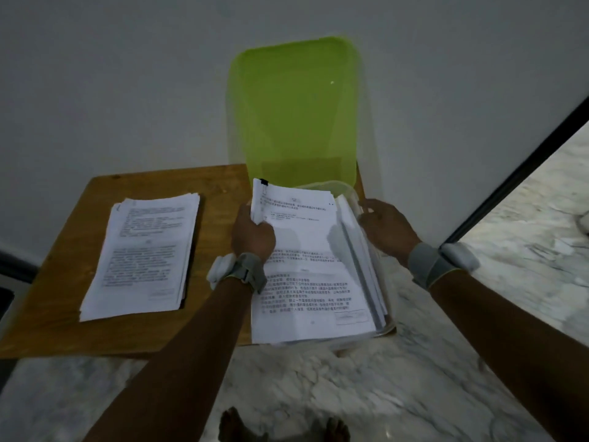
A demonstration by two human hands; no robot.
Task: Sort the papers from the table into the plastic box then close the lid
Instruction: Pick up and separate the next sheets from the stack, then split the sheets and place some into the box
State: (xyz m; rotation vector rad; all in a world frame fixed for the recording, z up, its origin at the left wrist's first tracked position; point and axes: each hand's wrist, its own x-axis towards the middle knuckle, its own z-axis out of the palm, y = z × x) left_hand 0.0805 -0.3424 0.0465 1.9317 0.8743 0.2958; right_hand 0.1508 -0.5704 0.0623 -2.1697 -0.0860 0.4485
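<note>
Clear plastic box [353,194] sits at the wooden table's [67,247] right edge, its near corner overhanging, its green lid [296,106] upright against the wall behind. Left hand [251,234] pinches the left edge of the clipped papers [302,250] filling the box; right hand [387,226] curls over the box's right rim. Left of the box, a second stack [143,253] lies apart, bare wood between them

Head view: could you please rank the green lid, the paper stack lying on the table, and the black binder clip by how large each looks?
1. green lid
2. paper stack, somewhat smaller, though nearer the camera
3. black binder clip, tiny
</note>
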